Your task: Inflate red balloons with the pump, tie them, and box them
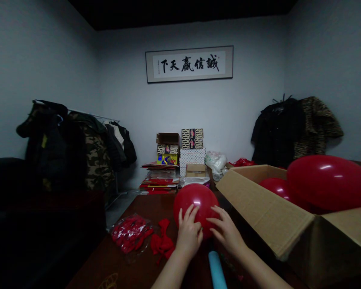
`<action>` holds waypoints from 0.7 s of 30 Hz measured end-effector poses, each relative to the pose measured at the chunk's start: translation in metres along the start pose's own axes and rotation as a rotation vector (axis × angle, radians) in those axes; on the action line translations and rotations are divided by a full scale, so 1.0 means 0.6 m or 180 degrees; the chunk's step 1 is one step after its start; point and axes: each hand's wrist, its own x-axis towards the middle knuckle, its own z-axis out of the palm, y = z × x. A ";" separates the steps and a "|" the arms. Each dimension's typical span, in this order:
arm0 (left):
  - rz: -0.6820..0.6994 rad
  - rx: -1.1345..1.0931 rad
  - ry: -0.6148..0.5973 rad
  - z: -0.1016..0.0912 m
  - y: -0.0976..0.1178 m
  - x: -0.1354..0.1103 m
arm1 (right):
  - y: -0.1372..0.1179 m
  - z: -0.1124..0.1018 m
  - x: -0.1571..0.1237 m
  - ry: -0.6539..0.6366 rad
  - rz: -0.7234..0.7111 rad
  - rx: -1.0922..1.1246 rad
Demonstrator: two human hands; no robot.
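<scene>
An inflated red balloon [195, 200] is held between my two hands above the dark brown table [123, 273]. My left hand [190, 230] lies against its near left side with the fingers spread over the surface. On the near right side, the curved fingers of my right hand [227, 230] press on it. The balloon's neck is hidden behind the hands. Just below is a light-blue tube [217, 271], perhaps a balloon pump; I cannot tell whether the two are joined. Left of my left hand lie several loose flat red balloons [163, 243] beside a clear bag of red balloons [130, 233].
An open cardboard box [264, 212] stands at the right, with large inflated red balloons [331, 182] in it. Stacked boxes [192, 158] and red flat packs [158, 182] sit beyond the table. Coats hang on a rack [93, 116] at left and on the right wall.
</scene>
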 end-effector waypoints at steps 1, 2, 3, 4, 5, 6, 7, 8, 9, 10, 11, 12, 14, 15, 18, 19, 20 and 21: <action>-0.0005 -0.0022 0.0020 -0.002 0.000 0.001 | -0.009 0.002 0.010 -0.0027 -0.0067 0.0063; -0.0011 -0.0047 0.0041 -0.005 -0.001 0.001 | -0.017 0.005 0.019 -0.0070 -0.0121 0.0088; -0.0022 -0.0066 0.0062 -0.007 -0.002 0.000 | -0.025 0.009 0.027 -0.0109 -0.0153 0.0092; -0.0034 -0.0074 0.0081 -0.010 -0.003 -0.001 | -0.031 0.013 0.033 -0.0124 -0.0169 0.0089; -0.0044 -0.0068 0.0096 -0.012 -0.005 -0.002 | -0.035 0.018 0.037 -0.0118 -0.0182 0.0088; -0.0051 -0.0044 0.0106 -0.015 -0.006 -0.004 | -0.038 0.023 0.041 -0.0097 -0.0205 0.0085; -0.0053 -0.0006 0.0114 -0.017 -0.008 -0.006 | -0.039 0.027 0.043 -0.0078 -0.0243 0.0079; -0.0051 0.0038 0.0122 -0.019 -0.011 -0.009 | -0.039 0.031 0.045 -0.0070 -0.0300 0.0076; -0.0043 0.0077 0.0129 -0.022 -0.013 -0.012 | -0.038 0.034 0.046 -0.0076 -0.0363 0.0083; -0.0033 0.0105 0.0140 -0.025 -0.014 -0.014 | -0.038 0.036 0.047 -0.0102 -0.0421 0.0101; -0.0025 0.0121 0.0155 -0.027 -0.016 -0.017 | -0.038 0.038 0.048 -0.0136 -0.0455 0.0132; -0.0023 0.0123 0.0174 -0.030 -0.017 -0.019 | -0.038 0.039 0.048 -0.0162 -0.0460 0.0175; -0.0050 0.0094 0.0222 -0.036 -0.017 -0.021 | -0.042 0.039 0.049 -0.0188 -0.0381 0.0291; -0.0088 0.0072 0.0241 -0.039 -0.017 -0.021 | -0.045 0.040 0.049 -0.0183 -0.0317 0.0354; -0.0241 -0.0004 0.0265 -0.047 -0.017 -0.018 | -0.052 0.042 0.052 -0.0126 -0.0166 0.0543; -0.0278 -0.0023 0.0267 -0.049 -0.018 -0.015 | -0.053 0.042 0.055 -0.0101 -0.0138 0.0606; -0.0297 -0.0038 0.0270 -0.052 -0.019 -0.013 | -0.054 0.042 0.058 -0.0083 -0.0112 0.0670; -0.0301 -0.0050 0.0276 -0.054 -0.021 -0.011 | -0.055 0.042 0.062 -0.0073 -0.0086 0.0737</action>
